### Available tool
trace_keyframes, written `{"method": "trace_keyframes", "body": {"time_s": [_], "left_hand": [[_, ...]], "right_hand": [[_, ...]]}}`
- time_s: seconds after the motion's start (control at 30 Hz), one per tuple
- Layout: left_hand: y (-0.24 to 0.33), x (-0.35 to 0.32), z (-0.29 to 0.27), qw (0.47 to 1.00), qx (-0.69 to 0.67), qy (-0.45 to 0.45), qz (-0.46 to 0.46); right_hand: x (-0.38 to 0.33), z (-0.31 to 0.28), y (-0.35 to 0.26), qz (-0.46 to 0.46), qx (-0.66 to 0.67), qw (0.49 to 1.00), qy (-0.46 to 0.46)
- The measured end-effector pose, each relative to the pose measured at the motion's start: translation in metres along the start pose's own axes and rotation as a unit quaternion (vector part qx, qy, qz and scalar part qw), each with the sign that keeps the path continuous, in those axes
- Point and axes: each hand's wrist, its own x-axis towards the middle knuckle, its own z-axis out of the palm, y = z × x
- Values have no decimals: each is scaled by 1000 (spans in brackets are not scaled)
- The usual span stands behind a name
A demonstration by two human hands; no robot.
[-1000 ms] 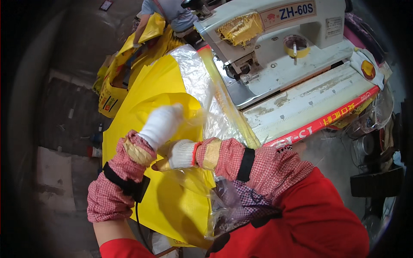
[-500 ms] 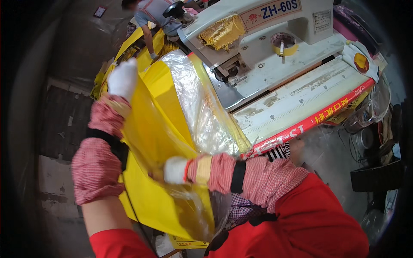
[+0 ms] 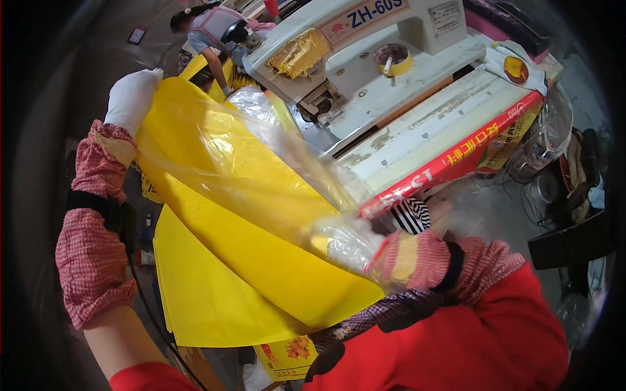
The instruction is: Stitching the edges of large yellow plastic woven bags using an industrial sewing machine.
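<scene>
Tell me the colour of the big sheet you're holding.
The woven sheet is bright yellow, clearest in the head view.

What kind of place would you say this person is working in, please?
Most likely a bag-sewing workshop. An industrial sewing machine stands on a worn work table, the gloved left hand and right hand stretch a yellow woven sack with a clear plastic liner, and another person works beyond.

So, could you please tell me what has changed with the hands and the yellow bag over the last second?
The left hand, in a white glove, has swung up and away from the right hand, drawing the yellow woven bag and its clear plastic liner out taut between them. The right hand has kept its grip on the near end. The white sewing machine has not moved.
</scene>
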Motion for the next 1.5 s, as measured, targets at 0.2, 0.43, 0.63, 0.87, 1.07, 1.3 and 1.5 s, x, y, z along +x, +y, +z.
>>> {"method": "trace_keyframes", "body": {"time_s": [0.2,0.43,0.63,0.87,1.07,1.3,1.5], "left_hand": [[15,1,2,999,16,19,36],[34,1,-10,999,0,-7,33],[49,1,-9,999,-5,-18,31],[-10,31,18,995,-97,-9,7],[69,63,63,986,-92,130,-43],[245,-1,168,977,-180,97,65],[246,-1,178,853,-455,239,89]], "right_hand": [[2,-55,-107,-141,-371,843,363],[-19,-37,-136,-38,-2,994,102],[3,-33,-108,108,-229,963,88],[25,-28,-108,-83,-379,918,77],[29,36,-122,66,-372,925,48],[-105,-82,-78,214,199,955,56],[-110,-79,-52,248,78,948,186]]}}
